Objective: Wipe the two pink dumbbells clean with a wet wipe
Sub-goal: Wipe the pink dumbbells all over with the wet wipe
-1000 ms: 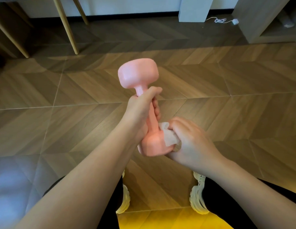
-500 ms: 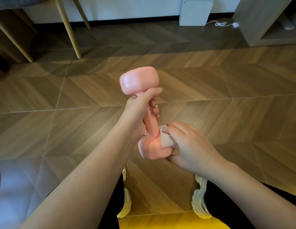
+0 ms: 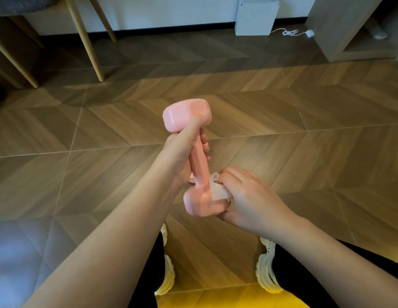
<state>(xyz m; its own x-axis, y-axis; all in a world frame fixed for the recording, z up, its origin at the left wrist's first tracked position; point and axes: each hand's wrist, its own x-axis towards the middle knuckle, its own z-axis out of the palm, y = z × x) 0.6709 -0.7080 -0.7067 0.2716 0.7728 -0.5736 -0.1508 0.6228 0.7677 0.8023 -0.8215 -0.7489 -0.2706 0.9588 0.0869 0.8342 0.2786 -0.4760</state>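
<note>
left hand [image 3: 180, 156] gripping pink dumbbell [image 3: 199, 161], right hand [image 3: 249, 196] pressing wipe [image 3: 218, 192], embossing [image 3: 199, 107] unreadable

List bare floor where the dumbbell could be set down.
Wood floor lies bare left of the dumbbell, up to the chair legs, and right of the right hand, up to the cabinet. Tight between the shoes; crowded along the wall by the white box and cable.

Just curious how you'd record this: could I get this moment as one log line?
step: wiping first dumbbell | left hand: grips pink dumbbell by handle, upright | right hand: presses wet wipe on lower head
</note>
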